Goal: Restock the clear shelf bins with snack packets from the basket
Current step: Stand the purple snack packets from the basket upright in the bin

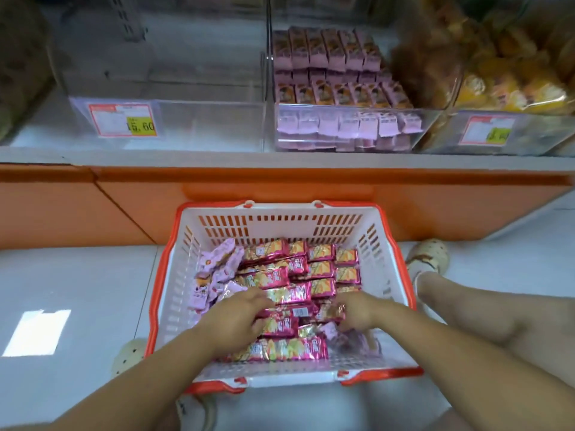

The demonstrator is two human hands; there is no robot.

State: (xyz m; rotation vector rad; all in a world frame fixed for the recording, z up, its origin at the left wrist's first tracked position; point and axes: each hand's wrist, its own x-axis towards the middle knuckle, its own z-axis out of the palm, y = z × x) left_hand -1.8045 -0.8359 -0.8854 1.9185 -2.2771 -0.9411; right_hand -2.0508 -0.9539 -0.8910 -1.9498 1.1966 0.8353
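A white slotted plastic basket with an orange rim (385, 253) is set on the pale floor in front of an orange shelf base (77, 209). It is filled with glossy magenta foil snack packets (292, 292) laid in rough rows, and a smaller heap of pale pink packets (217, 262) is piled against its left wall. Both hands are lowered into the basket. The left hand (239, 318) is laid palm-down over the magenta packets, its fingertips buried among them, so it cannot be told whether anything is clasped. The right hand (357, 312) is curled around one small foil-wrapped packet (336, 312), pinched between thumb and fingers; the packet's print is too blurred to be read.

On the shelf above, the left clear acrylic bin (186, 119) is seen holding no packets, with a red-framed price label (124, 119) on its front. The middle clear bin (429, 119) is stacked with pink packets (336, 88). The right-hand bin (529, 132) is cut off by the frame edge, and its yellow-orange contents are blurred. A spotted shoe (432, 253) is seen beside the basket; another is partly hidden behind the left forearm.
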